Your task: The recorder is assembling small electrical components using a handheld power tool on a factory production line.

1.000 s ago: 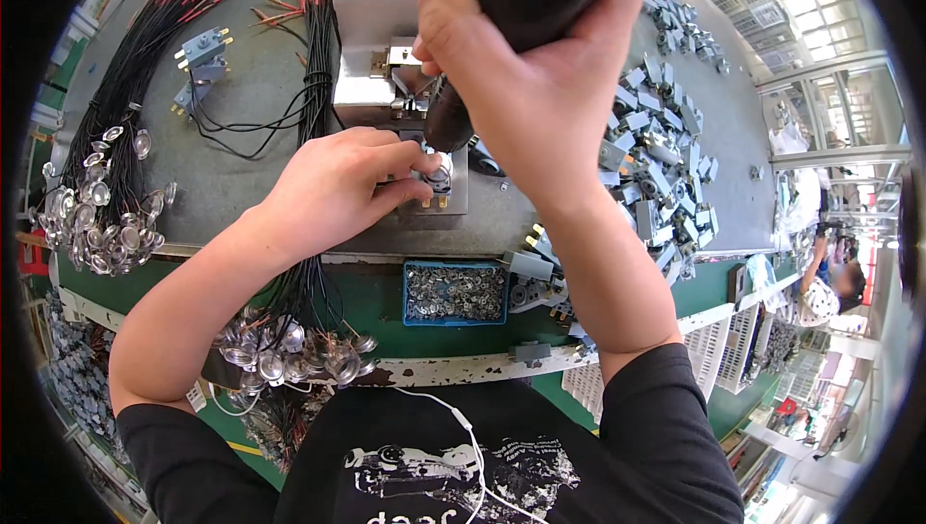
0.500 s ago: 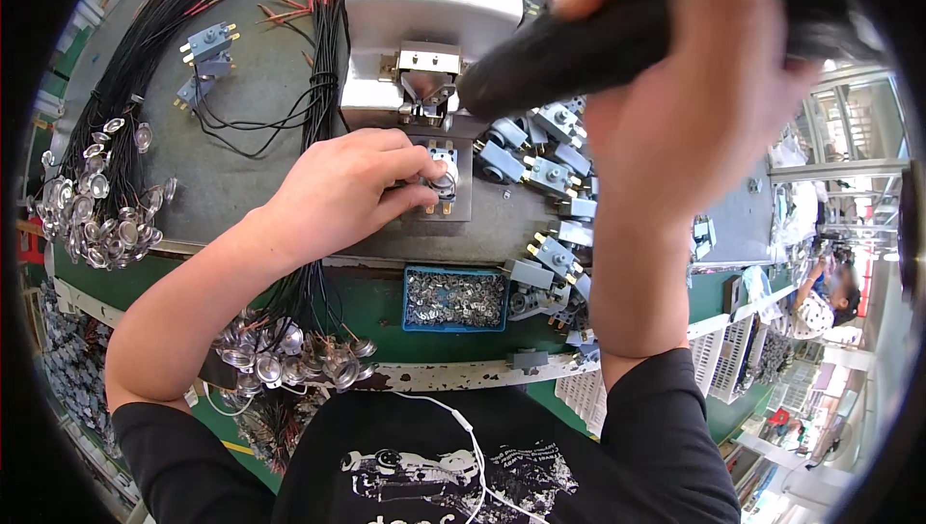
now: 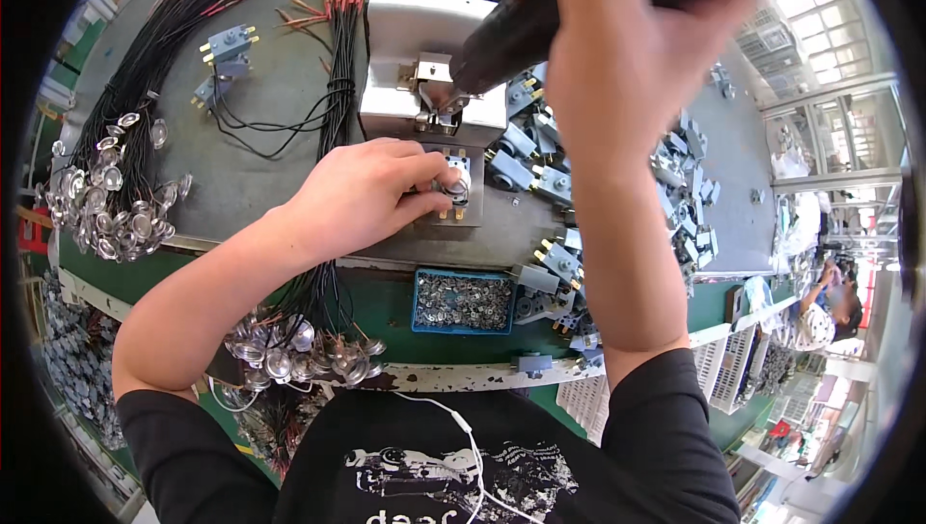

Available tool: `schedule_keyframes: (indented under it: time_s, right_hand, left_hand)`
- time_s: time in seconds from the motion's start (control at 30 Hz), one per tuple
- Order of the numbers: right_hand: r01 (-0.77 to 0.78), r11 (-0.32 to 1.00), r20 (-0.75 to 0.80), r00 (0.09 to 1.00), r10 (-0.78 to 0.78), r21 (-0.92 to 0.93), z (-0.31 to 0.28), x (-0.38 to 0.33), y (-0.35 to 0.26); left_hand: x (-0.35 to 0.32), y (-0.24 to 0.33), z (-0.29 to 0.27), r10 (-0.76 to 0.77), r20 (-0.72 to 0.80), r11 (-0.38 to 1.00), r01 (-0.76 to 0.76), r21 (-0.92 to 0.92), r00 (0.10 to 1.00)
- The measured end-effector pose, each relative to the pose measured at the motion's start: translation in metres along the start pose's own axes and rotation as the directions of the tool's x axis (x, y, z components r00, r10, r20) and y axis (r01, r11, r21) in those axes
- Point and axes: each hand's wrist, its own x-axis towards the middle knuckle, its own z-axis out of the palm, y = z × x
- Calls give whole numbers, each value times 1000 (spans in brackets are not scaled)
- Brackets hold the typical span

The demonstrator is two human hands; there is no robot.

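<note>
My left hand (image 3: 371,191) pinches a small round metal part (image 3: 457,186) against a grey block with brass terminals (image 3: 453,207). The block lies on a flat metal plate (image 3: 472,163) in front of a silver-white machine (image 3: 434,27). In my right hand (image 3: 617,61), raised and blurred, is a black power screwdriver (image 3: 516,37). Its tapered front end points down-left and sits at the metal bracket (image 3: 436,75) on the machine's front. My fingers hide part of the round part, and whether the tip touches the bracket I cannot tell.
Bundles of black wires with red ends (image 3: 145,61) and round metal caps (image 3: 116,186) lie left. A blue tray of small metal pieces (image 3: 463,302) sits near the table edge. Grey blocks (image 3: 685,186) are heaped right. Another person (image 3: 825,317) is at far right.
The screwdriver's front end has moved from beside the machine's bracket right up to it. My left hand keeps its pinch on the round part. The whole view has shifted slightly.
</note>
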Motion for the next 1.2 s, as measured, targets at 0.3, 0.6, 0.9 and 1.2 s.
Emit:
schedule_keyframes:
  time_s: [0.3,0.6,0.9,1.2]
  right_hand:
    - [662,730,169,711,-683,167,1,28,51]
    - [528,754,188,756,-627,390,-22,26,46]
    - [-193,981,-31,981,193,14,-11,-14,-24]
    - [546,794,136,795,-592,267,-7,23,51]
  left_hand:
    - [8,6,2,25,2,1000,-25,-12,1000]
    - [6,2,8,64,-44,998,-63,11,997]
    - [-2,-2,6,25,-40,1000,-26,-11,999]
    - [3,0,9,30,-32,999,-30,-12,999]
